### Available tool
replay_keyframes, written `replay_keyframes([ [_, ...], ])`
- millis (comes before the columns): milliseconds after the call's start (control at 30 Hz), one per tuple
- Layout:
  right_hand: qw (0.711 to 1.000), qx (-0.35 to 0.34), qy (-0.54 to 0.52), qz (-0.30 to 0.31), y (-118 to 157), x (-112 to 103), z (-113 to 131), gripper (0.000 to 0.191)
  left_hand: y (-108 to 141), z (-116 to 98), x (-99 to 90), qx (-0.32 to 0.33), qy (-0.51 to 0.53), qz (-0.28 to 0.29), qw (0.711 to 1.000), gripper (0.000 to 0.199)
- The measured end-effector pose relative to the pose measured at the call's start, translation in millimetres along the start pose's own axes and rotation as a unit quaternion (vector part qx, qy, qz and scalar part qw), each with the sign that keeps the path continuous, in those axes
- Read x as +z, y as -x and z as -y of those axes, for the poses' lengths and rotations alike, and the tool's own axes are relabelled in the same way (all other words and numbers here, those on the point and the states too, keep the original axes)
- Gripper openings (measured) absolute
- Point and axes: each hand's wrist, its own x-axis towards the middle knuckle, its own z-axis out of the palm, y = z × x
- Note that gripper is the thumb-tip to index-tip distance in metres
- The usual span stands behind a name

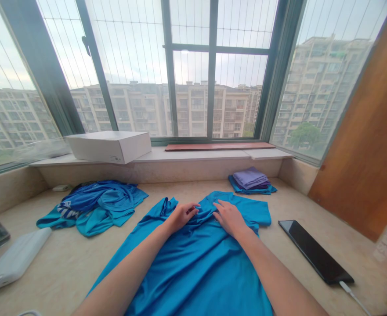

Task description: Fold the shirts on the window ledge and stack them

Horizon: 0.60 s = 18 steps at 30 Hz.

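The blue shirt [196, 267] lies spread on the pale counter [294, 208], its body running toward you at six o'clock, probably so that the far, sleeved end falls under both your hands. From the shirt's middle, your left hand [180, 216] sits at eleven o'clock, fingers curled in narrow; I cannot tell whether it pinches a fold. Your right hand [230, 218] rests at one o'clock, fingers parted loosely on the fabric, perhaps to steady it. The black phone [315, 251] is at three o'clock, likely placed to suit its white cable [352, 293]. Count one spread shirt, one phone there, one crumpled pile [106, 204] at ten, one folded stack [251, 179] at one, one white box [110, 147] at eleven
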Motion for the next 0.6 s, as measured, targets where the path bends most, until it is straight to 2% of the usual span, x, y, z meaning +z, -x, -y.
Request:
replay_keyframes([
  [67,1.000,-0.013,-0.014,-0.015,-0.9,0.0,0.0,0.049,3.7,0.8,3.5,-0.038,0.034,-0.043,0.998,0.034],
  [200,0.997,-0.061,-0.027,-0.026,-2.5,5.1,0.5,0.049,7.9,5.8,9.9,-0.056,-0.059,-0.104,0.991,0.039],
  [300,0.996,-0.086,-0.020,-0.021,-3.6,10.4,1.1,0.047,12.3,5.9,12.5,-0.059,-0.135,-0.092,0.985,0.037],
  [433,0.997,-0.070,-0.005,-0.025,-5.4,12.3,0.1,0.048,16.2,-2.8,12.0,-0.041,-0.187,-0.056,0.980,0.026],
  [500,0.998,-0.057,0.001,-0.025,-6.1,10.7,-1.4,0.048,16.8,-10.2,9.5,-0.008,-0.201,-0.047,0.978,0.021],
  [600,0.999,-0.043,0.012,-0.028,-6.0,7.3,-4.1,0.050,18.4,-23.5,3.2,0.080,-0.207,-0.025,0.975,0.025],
])
